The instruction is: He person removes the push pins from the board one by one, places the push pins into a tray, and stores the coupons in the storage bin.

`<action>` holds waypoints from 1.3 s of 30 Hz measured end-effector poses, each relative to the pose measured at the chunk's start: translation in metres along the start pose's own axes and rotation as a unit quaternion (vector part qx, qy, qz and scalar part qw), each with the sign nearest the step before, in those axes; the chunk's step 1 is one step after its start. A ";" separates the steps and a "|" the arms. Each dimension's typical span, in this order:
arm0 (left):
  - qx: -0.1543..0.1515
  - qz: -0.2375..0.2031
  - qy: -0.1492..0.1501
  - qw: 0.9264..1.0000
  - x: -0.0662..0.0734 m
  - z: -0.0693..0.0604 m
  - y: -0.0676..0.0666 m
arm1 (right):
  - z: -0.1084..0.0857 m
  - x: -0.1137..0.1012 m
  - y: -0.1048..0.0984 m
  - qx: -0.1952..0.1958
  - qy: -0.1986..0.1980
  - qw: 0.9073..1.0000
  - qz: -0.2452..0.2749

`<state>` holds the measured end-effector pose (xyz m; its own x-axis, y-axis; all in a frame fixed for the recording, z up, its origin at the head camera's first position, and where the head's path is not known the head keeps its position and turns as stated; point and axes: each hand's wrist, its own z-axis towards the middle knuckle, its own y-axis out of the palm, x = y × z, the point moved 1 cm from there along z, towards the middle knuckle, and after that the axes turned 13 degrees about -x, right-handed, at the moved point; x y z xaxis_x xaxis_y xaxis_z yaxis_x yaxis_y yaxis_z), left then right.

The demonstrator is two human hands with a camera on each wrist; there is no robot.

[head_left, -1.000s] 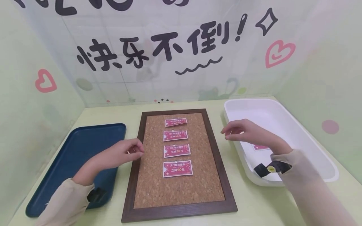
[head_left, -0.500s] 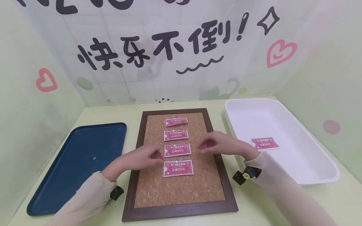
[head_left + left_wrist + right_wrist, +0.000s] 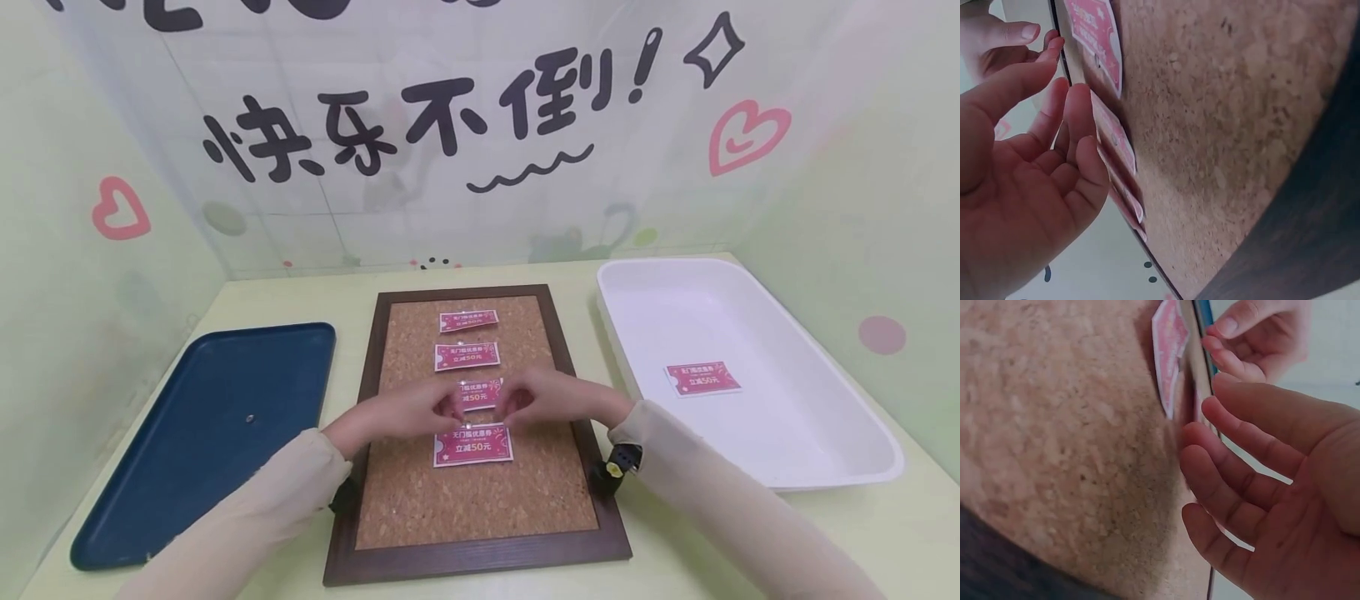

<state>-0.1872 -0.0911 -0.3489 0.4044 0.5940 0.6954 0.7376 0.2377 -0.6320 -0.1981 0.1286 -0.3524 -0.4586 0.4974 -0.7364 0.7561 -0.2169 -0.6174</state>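
A framed cork board (image 3: pixel 480 517) lies in front of me with several pink coupons fixed on it in a column. Over the lower part of that column my left hand (image 3: pixel 411 408) and right hand (image 3: pixel 553 395) hover, facing each other. Their fingertips are close to the top edge of the nearest coupon (image 3: pixel 474 447) and partly cover the second coupon (image 3: pixel 480 395). A small shiny pin head (image 3: pixel 468 426) shows at the nearest coupon's top. In the wrist views the fingers of both hands are loosely bent, with nothing visible between them; contact with the coupon cannot be made out.
On the left sits a dark blue tray (image 3: pixel 202 450) with a small shiny pin (image 3: pixel 250 418) on it. At the right stands a white plastic bin (image 3: pixel 795 442), with one loose coupon (image 3: pixel 702 378) inside. Printed walls enclose the table at the back and sides.
Both hands have moved inward, the left from beside the blue tray and the right from over the white bin, and now almost meet above the nearest coupon. The coupons have stayed put.
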 end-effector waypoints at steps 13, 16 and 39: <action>0.008 -0.005 -0.036 0.999 -0.007 0.019 0.007 | 0.013 0.002 0.006 0.005 0.037 0.999 -0.028; 0.007 -0.006 -0.043 0.999 -0.006 0.021 0.007 | 0.015 0.004 0.009 0.015 0.045 0.998 -0.034; 0.001 -0.003 -0.064 0.998 -0.001 0.026 0.006 | 0.018 0.003 0.015 0.032 0.089 0.995 0.013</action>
<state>-0.1965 -0.0704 -0.3621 0.3282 0.6860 0.6494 0.7389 0.2419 -0.6289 -0.1967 0.1123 -0.3688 -0.3463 0.6302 -0.6949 0.7324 -0.2812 -0.6200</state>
